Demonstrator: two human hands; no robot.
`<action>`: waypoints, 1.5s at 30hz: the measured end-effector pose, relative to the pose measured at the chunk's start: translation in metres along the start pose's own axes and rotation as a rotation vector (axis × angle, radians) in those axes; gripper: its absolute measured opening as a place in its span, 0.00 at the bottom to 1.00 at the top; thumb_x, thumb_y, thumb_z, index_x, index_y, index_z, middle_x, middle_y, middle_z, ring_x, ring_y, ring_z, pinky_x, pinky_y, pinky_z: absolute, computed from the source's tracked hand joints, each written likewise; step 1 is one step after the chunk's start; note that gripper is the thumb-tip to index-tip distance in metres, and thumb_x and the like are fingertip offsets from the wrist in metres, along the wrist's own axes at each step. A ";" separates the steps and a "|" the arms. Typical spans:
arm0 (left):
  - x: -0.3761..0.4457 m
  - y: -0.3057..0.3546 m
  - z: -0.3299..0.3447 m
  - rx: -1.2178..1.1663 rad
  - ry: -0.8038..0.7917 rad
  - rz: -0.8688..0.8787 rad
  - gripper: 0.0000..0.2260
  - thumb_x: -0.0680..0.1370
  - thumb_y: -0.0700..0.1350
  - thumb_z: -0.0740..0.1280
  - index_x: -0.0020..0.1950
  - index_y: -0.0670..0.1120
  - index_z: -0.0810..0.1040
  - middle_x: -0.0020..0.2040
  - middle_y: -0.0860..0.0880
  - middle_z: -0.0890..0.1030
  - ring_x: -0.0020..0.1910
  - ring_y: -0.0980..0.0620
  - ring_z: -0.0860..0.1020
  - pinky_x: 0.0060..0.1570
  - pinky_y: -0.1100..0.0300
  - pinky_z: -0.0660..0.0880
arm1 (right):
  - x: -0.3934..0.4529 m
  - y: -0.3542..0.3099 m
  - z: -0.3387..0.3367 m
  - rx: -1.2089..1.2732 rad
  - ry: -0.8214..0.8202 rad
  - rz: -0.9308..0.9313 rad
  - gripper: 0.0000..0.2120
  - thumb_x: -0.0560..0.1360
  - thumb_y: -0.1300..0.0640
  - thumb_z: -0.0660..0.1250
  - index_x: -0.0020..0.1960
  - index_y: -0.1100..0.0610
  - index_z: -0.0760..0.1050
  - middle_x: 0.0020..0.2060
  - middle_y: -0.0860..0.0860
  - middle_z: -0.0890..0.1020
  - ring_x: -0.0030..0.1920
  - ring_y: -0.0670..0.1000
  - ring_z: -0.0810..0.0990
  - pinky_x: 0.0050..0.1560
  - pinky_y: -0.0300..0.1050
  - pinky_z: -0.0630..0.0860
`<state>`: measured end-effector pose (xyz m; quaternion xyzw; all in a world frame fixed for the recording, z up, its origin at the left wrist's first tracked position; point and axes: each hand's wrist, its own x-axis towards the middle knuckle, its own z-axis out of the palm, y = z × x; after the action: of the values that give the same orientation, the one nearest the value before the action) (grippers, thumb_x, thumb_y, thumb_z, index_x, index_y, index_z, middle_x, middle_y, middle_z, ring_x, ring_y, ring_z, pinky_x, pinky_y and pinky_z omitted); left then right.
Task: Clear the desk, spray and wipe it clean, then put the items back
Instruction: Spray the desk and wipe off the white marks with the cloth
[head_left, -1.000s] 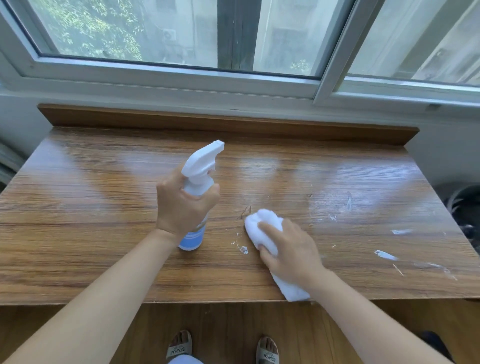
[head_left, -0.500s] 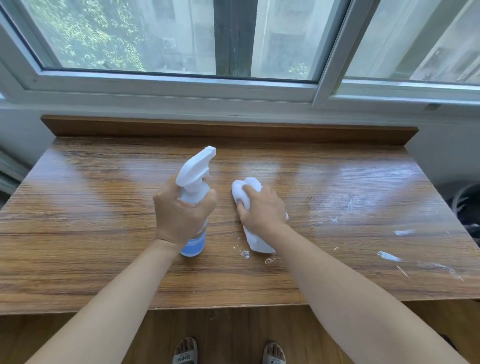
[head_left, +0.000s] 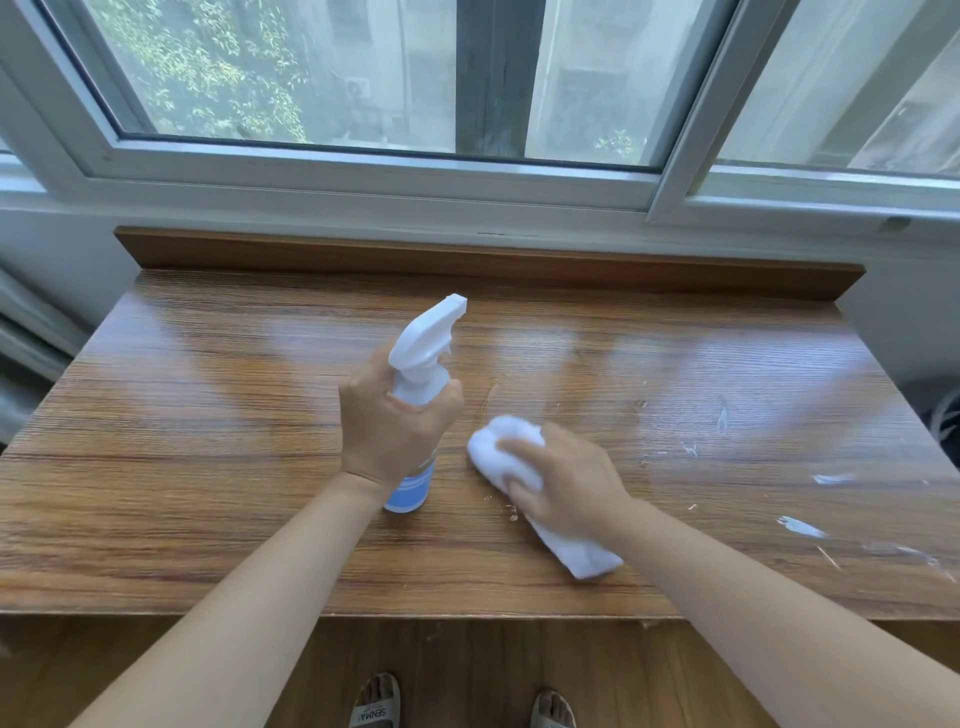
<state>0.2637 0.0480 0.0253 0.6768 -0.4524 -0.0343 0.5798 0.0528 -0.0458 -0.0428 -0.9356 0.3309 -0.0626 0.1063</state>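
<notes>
A white spray bottle (head_left: 422, 358) with a blue label stands upright on the wooden desk (head_left: 208, 415), and my left hand (head_left: 389, 431) is wrapped around its neck. Just to its right, my right hand (head_left: 571, 480) presses a white cloth (head_left: 498, 452) flat on the desk top, near the front middle. The cloth's tail sticks out behind my wrist toward the front edge. White smears and flecks (head_left: 800, 526) mark the right part of the desk.
A raised wooden ledge (head_left: 467, 260) runs along the desk's back edge under a window sill (head_left: 363, 202). The desk's front edge (head_left: 467, 616) is close to me, with my sandalled feet on the floor below it.
My right hand slid the cloth away from me and to the left, then back toward the front right. The left hand and bottle stayed in place.
</notes>
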 end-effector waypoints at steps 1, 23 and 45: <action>0.000 0.000 0.000 0.007 0.001 -0.005 0.18 0.70 0.52 0.73 0.55 0.42 0.85 0.43 0.48 0.85 0.42 0.46 0.84 0.45 0.47 0.80 | 0.018 0.001 -0.003 -0.015 -0.014 0.117 0.20 0.76 0.37 0.61 0.67 0.38 0.72 0.51 0.50 0.75 0.52 0.56 0.78 0.45 0.49 0.74; -0.002 0.005 -0.003 -0.005 -0.005 -0.040 0.17 0.71 0.52 0.72 0.54 0.44 0.85 0.44 0.49 0.85 0.44 0.48 0.84 0.47 0.45 0.81 | 0.028 -0.004 -0.015 -0.060 -0.046 0.225 0.15 0.79 0.41 0.60 0.63 0.43 0.73 0.50 0.48 0.70 0.52 0.54 0.76 0.44 0.49 0.73; -0.004 0.008 -0.003 -0.008 0.004 -0.027 0.16 0.71 0.50 0.73 0.55 0.44 0.84 0.44 0.49 0.85 0.44 0.49 0.83 0.47 0.48 0.82 | 0.021 -0.025 -0.016 0.036 -0.071 0.407 0.17 0.80 0.40 0.59 0.65 0.42 0.72 0.50 0.48 0.71 0.45 0.52 0.71 0.44 0.49 0.71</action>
<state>0.2587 0.0537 0.0310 0.6806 -0.4417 -0.0426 0.5830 0.0810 -0.0429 -0.0206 -0.8490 0.5080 -0.0126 0.1450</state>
